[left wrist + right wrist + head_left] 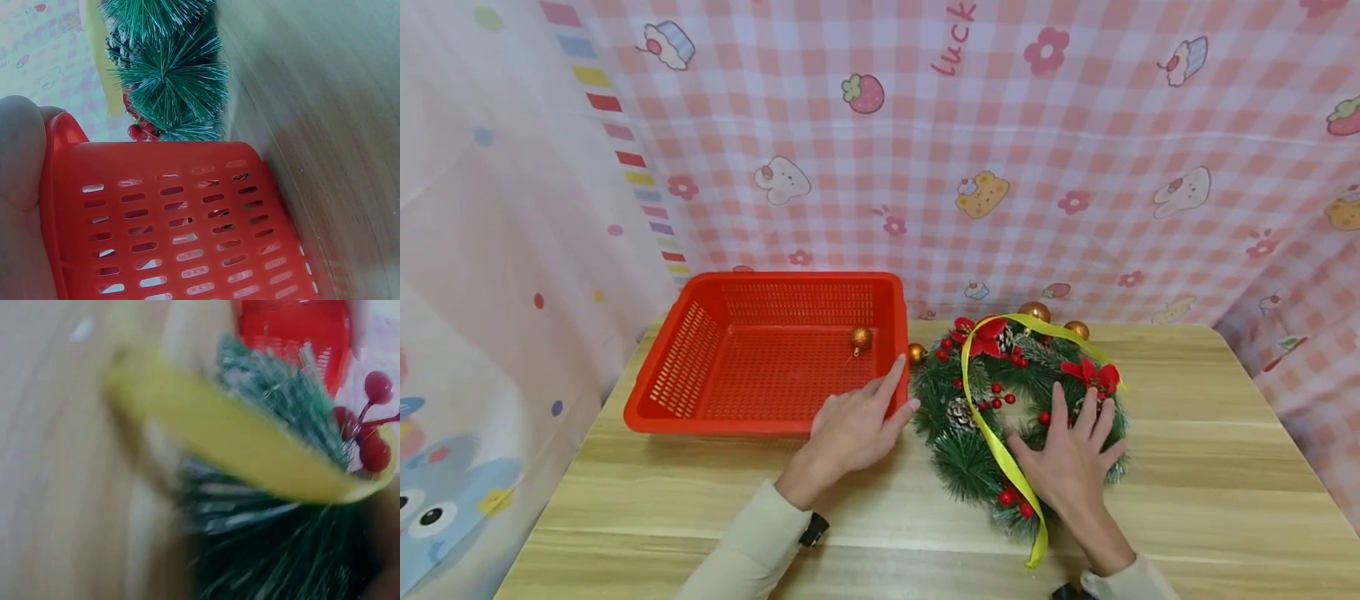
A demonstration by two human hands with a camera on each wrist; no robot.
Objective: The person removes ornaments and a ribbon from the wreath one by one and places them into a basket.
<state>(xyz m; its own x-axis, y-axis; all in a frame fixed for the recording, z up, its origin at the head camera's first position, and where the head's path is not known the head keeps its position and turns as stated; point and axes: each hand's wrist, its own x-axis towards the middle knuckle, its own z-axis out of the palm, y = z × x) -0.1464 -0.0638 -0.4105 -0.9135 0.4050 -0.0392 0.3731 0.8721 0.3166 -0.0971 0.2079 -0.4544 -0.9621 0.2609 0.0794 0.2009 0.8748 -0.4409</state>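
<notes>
A green wreath (962, 462) with red berries, red flowers and pinecones lies flat on the table. A yellow ribbon (1007, 462) loops loosely over it, one end hanging past the near edge. My right hand (1071, 462) rests on the wreath's right side with fingers spread. To the left stands a red plastic basket (730, 427) with slotted walls. My left hand (853, 425) lies over its near right corner, index finger and thumb extended by the rim. Inside the basket sits a gold ornament ball (861, 338). The left wrist view shows the basket wall (181, 206) close by the hand.
Another gold ball (917, 354) sits between basket and wreath. Two more, a shiny gold ball (1035, 311) and a glittery gold ball (1077, 330), lie behind the wreath. A checked curtain (880, 167) hangs behind the wooden table (1217, 467).
</notes>
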